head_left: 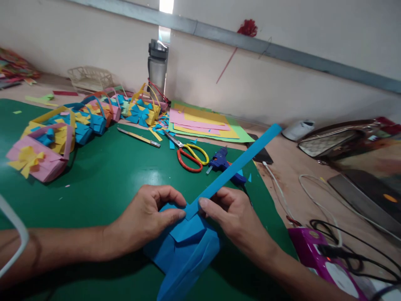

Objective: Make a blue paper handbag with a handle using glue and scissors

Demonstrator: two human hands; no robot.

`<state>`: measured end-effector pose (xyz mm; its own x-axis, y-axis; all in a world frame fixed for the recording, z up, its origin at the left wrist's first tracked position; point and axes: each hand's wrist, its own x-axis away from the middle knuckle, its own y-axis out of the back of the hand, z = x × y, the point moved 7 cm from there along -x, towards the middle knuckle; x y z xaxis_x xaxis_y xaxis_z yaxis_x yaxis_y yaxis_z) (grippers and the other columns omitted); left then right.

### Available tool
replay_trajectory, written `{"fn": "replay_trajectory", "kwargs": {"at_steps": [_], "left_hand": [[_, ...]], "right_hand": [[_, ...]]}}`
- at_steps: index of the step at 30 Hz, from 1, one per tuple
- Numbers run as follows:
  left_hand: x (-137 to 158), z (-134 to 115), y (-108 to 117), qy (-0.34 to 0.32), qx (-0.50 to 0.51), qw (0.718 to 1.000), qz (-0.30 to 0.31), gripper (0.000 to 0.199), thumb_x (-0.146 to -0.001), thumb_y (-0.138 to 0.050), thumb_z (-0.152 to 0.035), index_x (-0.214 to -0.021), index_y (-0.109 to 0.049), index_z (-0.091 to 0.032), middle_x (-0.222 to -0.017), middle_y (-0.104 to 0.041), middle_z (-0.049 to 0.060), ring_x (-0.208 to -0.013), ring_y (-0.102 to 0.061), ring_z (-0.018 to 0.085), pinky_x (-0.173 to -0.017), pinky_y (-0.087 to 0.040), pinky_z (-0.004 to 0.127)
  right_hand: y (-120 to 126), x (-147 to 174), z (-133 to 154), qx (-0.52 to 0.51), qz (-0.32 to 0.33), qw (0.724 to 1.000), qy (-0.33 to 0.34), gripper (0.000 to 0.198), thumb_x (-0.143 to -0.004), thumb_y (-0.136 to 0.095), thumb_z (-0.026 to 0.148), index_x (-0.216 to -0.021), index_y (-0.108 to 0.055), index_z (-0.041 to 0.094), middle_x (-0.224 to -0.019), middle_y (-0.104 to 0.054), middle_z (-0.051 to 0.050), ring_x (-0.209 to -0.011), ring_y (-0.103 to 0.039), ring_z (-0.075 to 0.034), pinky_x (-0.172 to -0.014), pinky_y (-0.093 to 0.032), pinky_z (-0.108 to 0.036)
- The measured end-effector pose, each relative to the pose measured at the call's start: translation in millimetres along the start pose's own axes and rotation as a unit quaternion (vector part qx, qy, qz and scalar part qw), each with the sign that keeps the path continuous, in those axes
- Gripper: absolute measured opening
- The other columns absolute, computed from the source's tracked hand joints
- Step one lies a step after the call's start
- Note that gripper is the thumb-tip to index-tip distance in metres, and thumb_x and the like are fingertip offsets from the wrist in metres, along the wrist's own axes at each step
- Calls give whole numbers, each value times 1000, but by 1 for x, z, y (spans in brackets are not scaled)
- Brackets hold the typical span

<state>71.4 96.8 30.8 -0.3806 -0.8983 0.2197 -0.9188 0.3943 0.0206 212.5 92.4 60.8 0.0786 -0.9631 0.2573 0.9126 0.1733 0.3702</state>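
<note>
A blue folded-paper bag [188, 246] lies tilted on the green mat in front of me. My left hand [153, 217] pinches its upper edge between thumb and fingers. In my right hand [234, 217] a long blue paper strip [244, 159] is held near its lower end, which rests against the bag's edge close to my left thumb. The strip slants up to the right, its far end free. Fingers hide part of the join. Just beyond the hands lie a blue glue gun [221, 159] and scissors [191, 156] with red and yellow handles.
Several finished paper bags [46, 154] stand at the left of the green mat [103, 188]. A utility knife [138, 137], coloured paper sheets [203, 121] and a bottle [157, 69] are farther back. At right, cables run by a purple power strip [322, 259].
</note>
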Motion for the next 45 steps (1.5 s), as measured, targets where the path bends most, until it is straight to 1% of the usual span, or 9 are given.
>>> {"fn": "replay_trajectory", "kwargs": {"at_steps": [12, 17, 20, 24, 30, 33, 38, 41, 45], "left_hand": [[1, -2, -1, -31, -3, 999, 13, 9, -66, -60, -12, -74, -56, -15, -64, -58, -5, -58, -50, 6, -53, -39, 15], [0, -3, -2, -44, 1, 999, 11, 12, -66, -59, -12, -75, -53, -16, -66, -58, -4, -63, -53, 8, -55, -41, 17], [0, -4, -2, -47, -2, 999, 14, 12, -65, -58, -12, -76, -53, -16, -66, -58, -3, -63, -53, 9, -55, -42, 18], [0, -5, -4, -46, 0, 999, 17, 12, -64, -58, -12, -75, -53, -15, -65, -57, -3, -62, -52, 8, -54, -41, 17], [0, 1, -7, -24, 21, 999, 24, 19, -65, -60, -15, -83, -55, -15, -69, -61, -2, -65, -55, 10, -56, -42, 18], [0, 4, -8, -3, 26, 999, 33, 22, -65, -62, -18, -86, -57, -14, -69, -62, -1, -64, -54, 10, -56, -42, 19], [1, 2, -11, 15, 16, 998, 58, 22, -69, -62, -29, -84, -61, -13, -70, -60, -1, -62, -50, 9, -57, -40, 19], [1, 2, -15, 32, -15, 996, 85, 20, -69, -60, -29, -78, -62, -12, -67, -58, -2, -58, -46, 8, -54, -38, 18], [1, 2, -16, 47, -64, 993, 83, 17, -68, -57, -28, -64, -58, -12, -54, -48, -5, -50, -37, 6, -46, -30, 18]], "right_hand": [[-3, -1, -4, 15, 18, 1000, 2, 21, -71, -56, 31, -61, -57, 13, -54, -56, 0, -48, -47, -9, -43, -35, -21], [-3, -3, -4, 23, 19, 1000, 10, 19, -70, -57, 31, -61, -57, 13, -55, -52, 1, -49, -43, -8, -44, -33, -21], [-7, -3, -6, 7, 48, 999, 0, 18, -69, -57, 31, -64, -56, 14, -58, -53, 0, -51, -45, -9, -45, -34, -21], [-15, -3, -11, -6, 95, 995, -24, 20, -67, -57, 34, -60, -53, 15, -59, -53, 0, -51, -43, -9, -47, -34, -22], [-18, -1, -13, -18, 104, 993, -43, 22, -64, -58, 34, -58, -54, 14, -59, -53, -1, -51, -42, -9, -49, -35, -24], [-17, 0, -13, -17, 94, 995, -43, 23, -65, -57, 34, -62, -59, 12, -57, -52, 0, -49, -41, -8, -46, -33, -23], [-14, 0, -13, -3, 68, 997, -26, 22, -68, -56, 33, -63, -61, 12, -55, -50, 1, -48, -39, -8, -44, -29, -21], [-13, 0, -12, 10, 63, 998, -18, 21, -69, -56, 31, -61, -60, 12, -54, -49, 2, -48, -39, -7, -44, -29, -21], [-12, 2, -7, 12, 64, 998, -5, 20, -68, -56, 28, -55, -55, 13, -50, -45, 4, -46, -35, -6, -41, -26, -20]]}}
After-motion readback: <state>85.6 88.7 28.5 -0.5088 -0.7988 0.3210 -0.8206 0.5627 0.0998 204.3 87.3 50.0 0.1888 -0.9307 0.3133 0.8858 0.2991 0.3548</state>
